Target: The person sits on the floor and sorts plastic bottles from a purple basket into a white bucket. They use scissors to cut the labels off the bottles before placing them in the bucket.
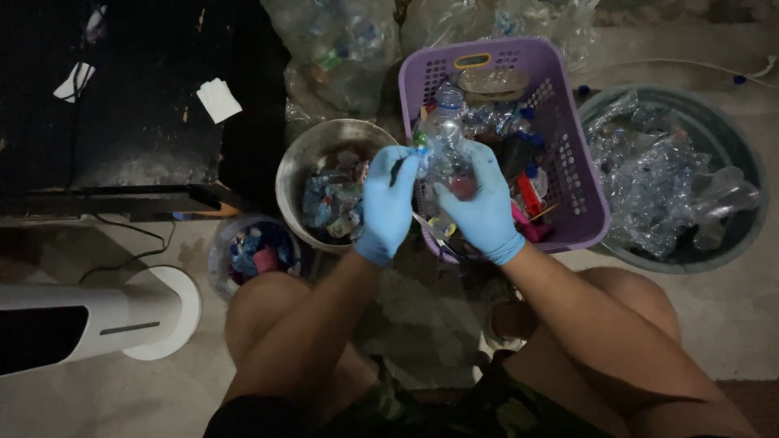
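Clear plastic bottle (442, 142): light, crushable, likely slick; left hand (388, 203) closed at its neck, right hand (485, 207) wrapped round body

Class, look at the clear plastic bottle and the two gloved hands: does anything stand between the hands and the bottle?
Nothing visible does. The left hand and the right hand, both in blue gloves, already grip the clear plastic bottle directly, above the purple basket and beside the metal bowl.
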